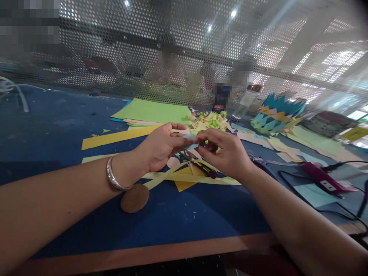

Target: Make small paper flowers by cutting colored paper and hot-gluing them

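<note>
Between my two hands is a small piece of light blue paper [189, 142], partly covered by fingers. My left hand [161, 147], with a silver bangle at the wrist, grips its left side. The fingers of my right hand [222, 149] pinch its right end. Just below the hands lie scissors [205, 168] on yellow paper strips [172, 176]. An orange-yellow paper piece [184, 185] shows under the strips. A round brown disc [135, 198] rests on the blue table near my left wrist.
Behind my hands are a green paper stack [158, 111], a yellow strip [115, 138] and a heap of paper scraps [209, 122]. Rightward stand a clear bottle [244, 103] and a zigzag paper crown [277, 115]. A purple power strip [327, 180] with cables lies at right.
</note>
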Demonstrator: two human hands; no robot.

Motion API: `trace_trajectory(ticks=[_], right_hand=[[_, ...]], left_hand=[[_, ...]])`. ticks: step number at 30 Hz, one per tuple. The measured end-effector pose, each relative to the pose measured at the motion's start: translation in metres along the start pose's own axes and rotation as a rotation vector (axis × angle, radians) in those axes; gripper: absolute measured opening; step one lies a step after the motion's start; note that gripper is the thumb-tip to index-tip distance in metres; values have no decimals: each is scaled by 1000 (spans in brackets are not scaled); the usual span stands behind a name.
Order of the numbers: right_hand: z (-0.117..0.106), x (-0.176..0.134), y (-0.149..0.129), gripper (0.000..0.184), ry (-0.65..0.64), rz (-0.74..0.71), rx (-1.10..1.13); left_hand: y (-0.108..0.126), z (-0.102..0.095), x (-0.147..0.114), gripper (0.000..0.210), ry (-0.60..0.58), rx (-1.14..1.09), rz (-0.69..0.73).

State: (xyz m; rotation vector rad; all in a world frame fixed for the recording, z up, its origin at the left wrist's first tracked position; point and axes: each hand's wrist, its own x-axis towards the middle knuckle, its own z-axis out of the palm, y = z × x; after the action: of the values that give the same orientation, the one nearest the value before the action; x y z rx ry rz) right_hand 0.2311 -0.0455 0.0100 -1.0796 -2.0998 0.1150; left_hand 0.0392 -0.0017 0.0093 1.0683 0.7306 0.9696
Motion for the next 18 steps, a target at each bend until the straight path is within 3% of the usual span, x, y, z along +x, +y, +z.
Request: trace_trajectory(ticks=[4, 9, 18], right_hand=[[0, 1, 2, 11, -41, -49, -9], [1, 2, 7, 7, 41, -130, -13], [3, 2, 9, 5, -6, -118, 19]], left_hand=[[0, -2, 2, 35, 19, -23, -53], [8, 2, -2, 39, -1, -10, -67], [8, -2, -5, 40, -86, 143, -48]])
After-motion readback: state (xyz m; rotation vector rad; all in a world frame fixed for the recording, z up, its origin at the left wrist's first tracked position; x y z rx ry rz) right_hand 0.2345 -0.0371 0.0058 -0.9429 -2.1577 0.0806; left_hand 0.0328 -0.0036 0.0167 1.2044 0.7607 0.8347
